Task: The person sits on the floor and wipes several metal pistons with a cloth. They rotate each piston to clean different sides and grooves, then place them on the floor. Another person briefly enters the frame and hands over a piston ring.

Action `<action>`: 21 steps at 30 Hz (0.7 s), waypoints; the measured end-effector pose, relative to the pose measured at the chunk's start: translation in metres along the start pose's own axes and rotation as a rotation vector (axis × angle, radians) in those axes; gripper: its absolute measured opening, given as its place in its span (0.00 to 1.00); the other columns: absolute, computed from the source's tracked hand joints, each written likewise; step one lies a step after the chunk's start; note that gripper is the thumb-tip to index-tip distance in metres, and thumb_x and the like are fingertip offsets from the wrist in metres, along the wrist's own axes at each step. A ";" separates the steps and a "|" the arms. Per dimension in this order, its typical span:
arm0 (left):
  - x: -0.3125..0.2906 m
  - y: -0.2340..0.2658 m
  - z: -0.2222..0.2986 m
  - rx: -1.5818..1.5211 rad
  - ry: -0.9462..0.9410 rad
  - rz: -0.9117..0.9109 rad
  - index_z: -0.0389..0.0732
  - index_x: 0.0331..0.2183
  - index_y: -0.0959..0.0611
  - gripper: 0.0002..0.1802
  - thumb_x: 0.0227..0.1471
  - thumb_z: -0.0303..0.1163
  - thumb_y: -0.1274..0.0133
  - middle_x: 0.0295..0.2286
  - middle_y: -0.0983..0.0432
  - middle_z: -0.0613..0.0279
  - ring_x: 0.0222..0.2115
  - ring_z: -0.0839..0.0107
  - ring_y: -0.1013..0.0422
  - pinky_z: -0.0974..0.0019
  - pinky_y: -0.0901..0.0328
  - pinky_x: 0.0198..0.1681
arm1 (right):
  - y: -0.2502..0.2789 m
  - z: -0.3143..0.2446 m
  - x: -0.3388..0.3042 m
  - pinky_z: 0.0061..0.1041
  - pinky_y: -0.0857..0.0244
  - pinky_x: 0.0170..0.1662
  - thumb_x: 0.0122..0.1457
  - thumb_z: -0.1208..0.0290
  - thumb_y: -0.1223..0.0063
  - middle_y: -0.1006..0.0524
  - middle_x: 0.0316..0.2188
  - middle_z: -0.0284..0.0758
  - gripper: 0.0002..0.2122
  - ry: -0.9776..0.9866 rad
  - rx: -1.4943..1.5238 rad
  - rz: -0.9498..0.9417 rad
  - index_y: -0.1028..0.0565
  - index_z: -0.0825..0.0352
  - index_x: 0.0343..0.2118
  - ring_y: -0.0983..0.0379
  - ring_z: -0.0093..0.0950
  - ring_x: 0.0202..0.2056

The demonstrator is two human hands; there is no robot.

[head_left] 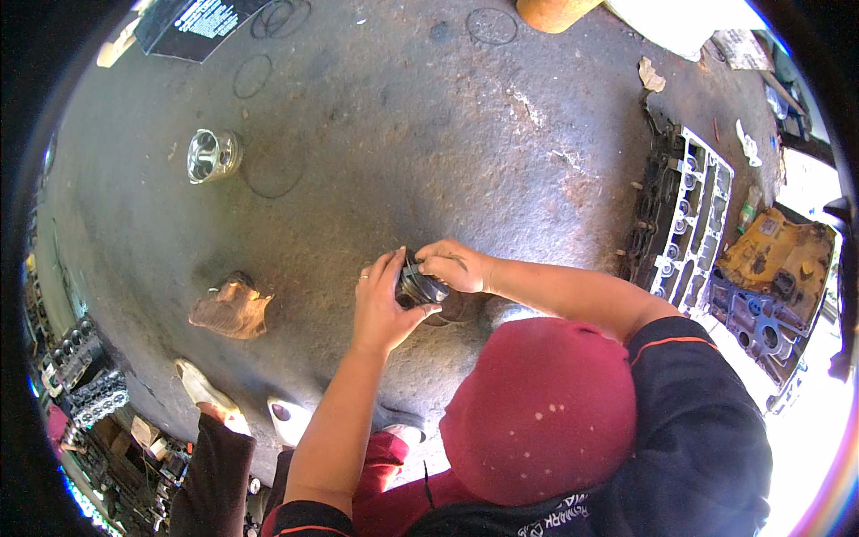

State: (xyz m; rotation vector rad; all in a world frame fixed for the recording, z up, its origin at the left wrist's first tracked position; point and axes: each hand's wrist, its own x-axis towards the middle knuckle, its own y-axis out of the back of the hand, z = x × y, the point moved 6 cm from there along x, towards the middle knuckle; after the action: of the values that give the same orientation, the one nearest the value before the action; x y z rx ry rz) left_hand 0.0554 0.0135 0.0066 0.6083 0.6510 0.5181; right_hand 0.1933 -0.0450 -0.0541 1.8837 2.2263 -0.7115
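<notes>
A dark engine piston (420, 283) with grooves round its side is held between both hands, just above the floor. My left hand (385, 300) wraps its left side, fingers along the far edge and thumb at the near edge. My right hand (455, 267) is closed at its upper right edge, fingertips bent against it. Whether a thin ring is pinched there I cannot make out. A shiny silver piston (215, 156) sits on the floor at the far left. Thin rings lie nearby, one of them a loose ring (253, 77) beyond the silver piston.
A crumpled brown piece (231, 309) lies left of my hands. An engine cylinder head (684, 215), a yellow panel (774, 255) and blue metal parts (756, 322) stand right. A black box (197, 25) is far left. Rounded red cloth (546, 412) fills the near middle; a shoe (204, 387) shows lower left.
</notes>
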 end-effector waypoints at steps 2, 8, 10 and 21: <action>0.002 0.000 0.000 0.027 -0.009 -0.014 0.38 0.61 0.26 0.57 0.28 0.45 0.21 0.57 0.29 0.49 0.56 0.45 0.33 0.47 0.38 0.61 | 0.003 -0.016 -0.004 0.39 0.30 0.39 0.61 0.56 0.42 0.20 0.30 0.48 0.18 0.032 -0.233 -0.064 0.25 0.71 0.33 0.22 0.42 0.32; 0.003 0.001 0.002 0.083 -0.133 -0.010 0.39 0.60 0.24 0.56 0.27 0.46 0.22 0.57 0.28 0.51 0.54 0.46 0.32 0.47 0.36 0.58 | 0.005 -0.051 -0.012 0.48 0.26 0.42 0.49 0.45 0.28 0.19 0.33 0.47 0.33 0.202 -1.022 -0.386 0.28 0.70 0.44 0.20 0.53 0.38; 0.004 0.002 0.002 0.076 -0.136 -0.015 0.38 0.59 0.24 0.55 0.27 0.45 0.22 0.57 0.28 0.51 0.54 0.46 0.31 0.47 0.36 0.58 | 0.002 -0.052 -0.010 0.48 0.26 0.42 0.50 0.46 0.30 0.19 0.33 0.47 0.30 0.193 -1.092 -0.401 0.28 0.69 0.43 0.19 0.51 0.38; 0.011 0.008 0.004 0.015 -0.035 -0.089 0.36 0.61 0.26 0.57 0.28 0.42 0.21 0.58 0.29 0.47 0.57 0.46 0.34 0.49 0.38 0.63 | -0.011 -0.039 -0.035 0.47 0.24 0.42 0.67 0.54 0.48 0.18 0.35 0.44 0.17 0.102 -1.156 -0.300 0.28 0.65 0.42 0.18 0.46 0.40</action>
State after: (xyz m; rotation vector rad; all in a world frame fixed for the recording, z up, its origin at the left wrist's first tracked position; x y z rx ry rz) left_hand 0.0633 0.0246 0.0102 0.5982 0.6461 0.4194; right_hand 0.1972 -0.0601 -0.0028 1.0088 2.1751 0.5955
